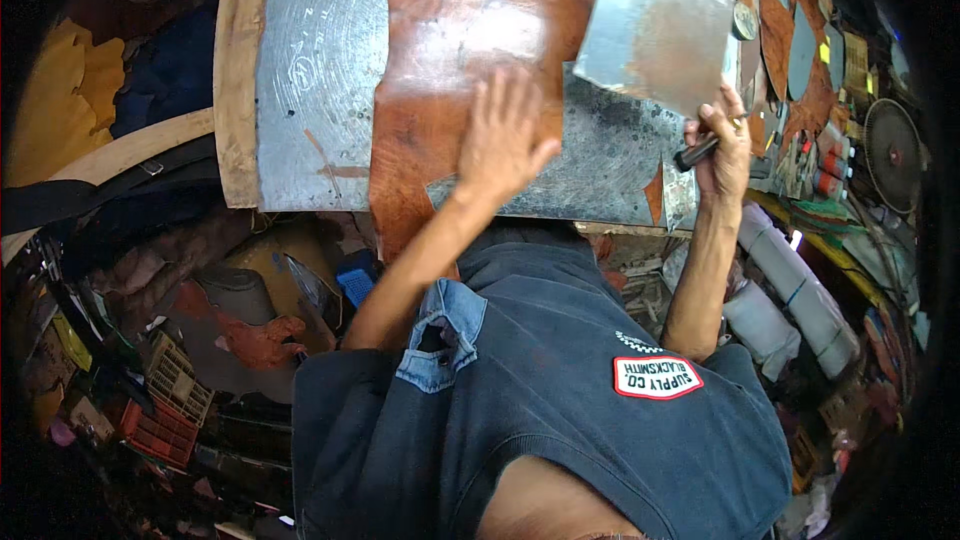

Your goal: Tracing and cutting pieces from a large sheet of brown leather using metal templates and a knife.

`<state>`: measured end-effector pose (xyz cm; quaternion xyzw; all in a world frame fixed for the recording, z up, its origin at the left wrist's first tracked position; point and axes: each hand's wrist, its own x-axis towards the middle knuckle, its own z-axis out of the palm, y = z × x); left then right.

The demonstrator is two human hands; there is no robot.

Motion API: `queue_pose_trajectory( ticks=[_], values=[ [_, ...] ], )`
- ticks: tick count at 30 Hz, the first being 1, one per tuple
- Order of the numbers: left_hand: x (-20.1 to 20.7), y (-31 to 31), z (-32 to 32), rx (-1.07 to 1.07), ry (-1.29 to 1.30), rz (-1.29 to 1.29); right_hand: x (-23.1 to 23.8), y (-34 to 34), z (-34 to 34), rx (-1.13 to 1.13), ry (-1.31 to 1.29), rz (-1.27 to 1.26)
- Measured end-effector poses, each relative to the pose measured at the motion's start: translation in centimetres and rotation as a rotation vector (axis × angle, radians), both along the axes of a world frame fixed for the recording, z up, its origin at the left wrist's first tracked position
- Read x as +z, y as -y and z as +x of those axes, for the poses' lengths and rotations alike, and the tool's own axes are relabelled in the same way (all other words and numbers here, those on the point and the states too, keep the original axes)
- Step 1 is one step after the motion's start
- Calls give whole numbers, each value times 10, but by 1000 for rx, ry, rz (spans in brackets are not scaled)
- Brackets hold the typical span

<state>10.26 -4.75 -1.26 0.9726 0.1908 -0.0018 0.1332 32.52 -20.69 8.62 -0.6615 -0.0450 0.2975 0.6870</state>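
Observation:
A sheet of reddish-brown leather [415, 135] runs down the middle of the grey metal-topped worktable [320, 140] and hangs over its front edge. My left hand [505, 135] lies on the leather with its fingers stretched out, slightly blurred. Over the table's right part, a shiny grey sheet [655, 15] overlaps the leather's far right side. By that sheet's near right corner, my right hand [725, 145] is closed around a short black-handled tool [695, 153], whose working end I cannot make out. Whether its fingers also touch the sheet cannot be told.
A pale wooden border [238, 90] edges the table's left side. A small round tin [745, 20] and leather pieces lie along the right. Farther right stands a fan [892, 155]. Plastic-wrapped rolls [800, 285] lie below it; crates [160, 430] and scraps crowd the lower left.

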Motion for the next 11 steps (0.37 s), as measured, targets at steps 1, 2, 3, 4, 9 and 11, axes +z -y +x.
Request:
queue_pose_trajectory(
  ticks=[1, 2, 3, 4, 9, 11],
  values=[
    [4, 14, -3, 3, -5, 4, -4, -8, -9, 21, -23, -16],
    [6, 27, -9, -76, -62, -152, -7, -19, -21, 36, -52, -53],
    [8, 38, -17, -156, -116, -310, -11, -28, -35, 37, -67, -67],
    [12, 46, -30, -188, 65, -344, -14, -37, -48, 64, -106, -108],
    [45, 17, -91, -124, 341, -999, -52, -49, -90, 219, -201, -214],
    [46, -51, -95, -48, 503, -376, -63, -57, -102, 323, -227, -307]
  ],
)
